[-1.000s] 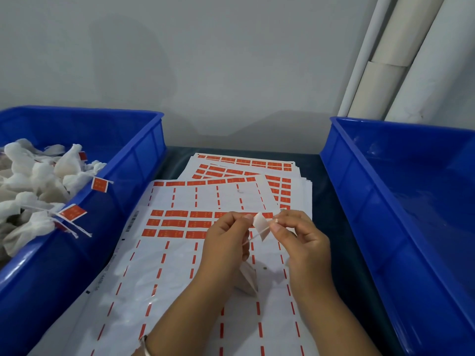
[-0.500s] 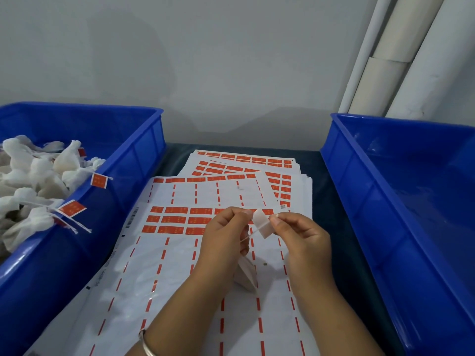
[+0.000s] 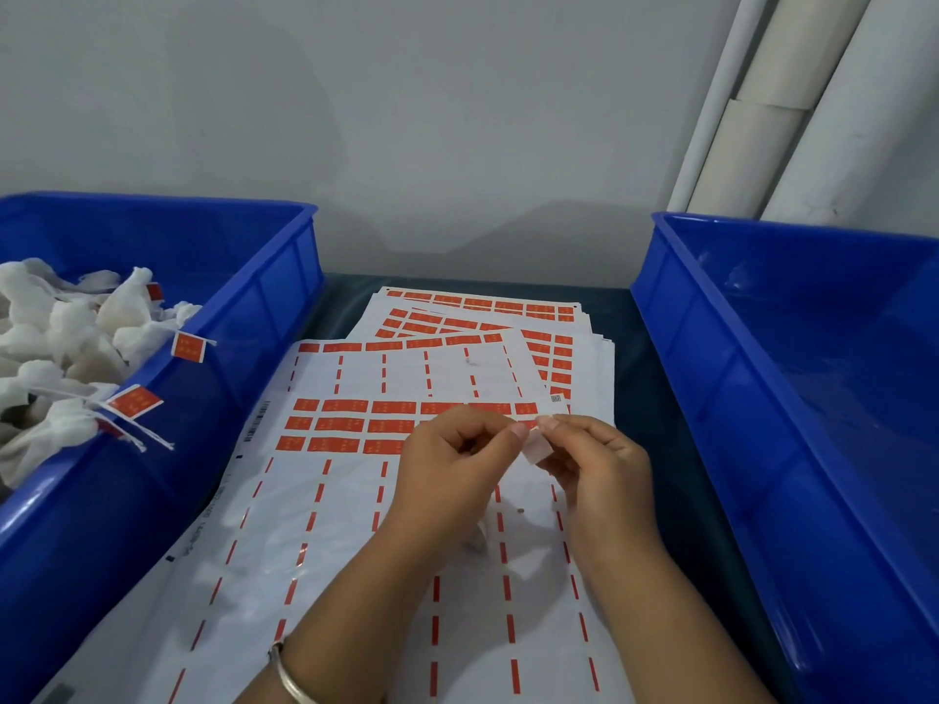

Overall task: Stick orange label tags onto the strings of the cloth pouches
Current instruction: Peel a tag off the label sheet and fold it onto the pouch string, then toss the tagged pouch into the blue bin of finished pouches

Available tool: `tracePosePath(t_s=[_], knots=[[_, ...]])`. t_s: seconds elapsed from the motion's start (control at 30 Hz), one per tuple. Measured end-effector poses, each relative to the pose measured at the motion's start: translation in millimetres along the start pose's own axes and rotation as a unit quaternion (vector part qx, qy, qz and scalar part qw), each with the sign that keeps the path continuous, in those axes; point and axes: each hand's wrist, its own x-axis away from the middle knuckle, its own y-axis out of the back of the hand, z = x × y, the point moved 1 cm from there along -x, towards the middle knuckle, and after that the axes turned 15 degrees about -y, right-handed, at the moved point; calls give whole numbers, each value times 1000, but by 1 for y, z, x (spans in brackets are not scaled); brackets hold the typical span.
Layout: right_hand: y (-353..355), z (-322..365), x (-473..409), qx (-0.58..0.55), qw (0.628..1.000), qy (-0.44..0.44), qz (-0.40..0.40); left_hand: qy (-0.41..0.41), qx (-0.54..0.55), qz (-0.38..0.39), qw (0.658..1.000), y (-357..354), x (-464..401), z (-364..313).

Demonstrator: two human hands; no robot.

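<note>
Left bin: the blue plastic bin (image 3: 284, 317) at your left holds white cloth pouches (image 3: 61, 348) whose strings already carry orange label tags (image 3: 188, 346).
Label sheets: white backing sheets with rows of orange stickers (image 3: 355, 424) lie fanned out under your hands.
Left hand: your left hand (image 3: 452, 470) is curled, thumb and forefinger pinching one side of the label.
Label: the small folded label (image 3: 537, 448), pale side toward you, sits between both hands; a pouch hangs below your left hand, mostly hidden.
Right hand: your right hand (image 3: 599, 464) pinches the other side.
Tip: probably you are folding it; keep the string in the crease, align edges, then press firmly.
Right bin: the blue bin (image 3: 711, 398) at your right.
</note>
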Motion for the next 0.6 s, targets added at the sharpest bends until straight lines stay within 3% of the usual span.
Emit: tracePosePath(t_s=[0.13,0.3,0.4,0.6], knots=[[1,-1,-1,-3,1000,-16,1,-85,-109,33,990,0,2,1],[3,-2,-5,-24,999,-26,-1,-178,-234,72,953,-1,4,10],[2,-2,-6,-35,999,-32,25,-185,-260,87,944,-2,4,12],[-2,6,1,81,996,25,21,-90,-174,25,980,3,-7,1]])
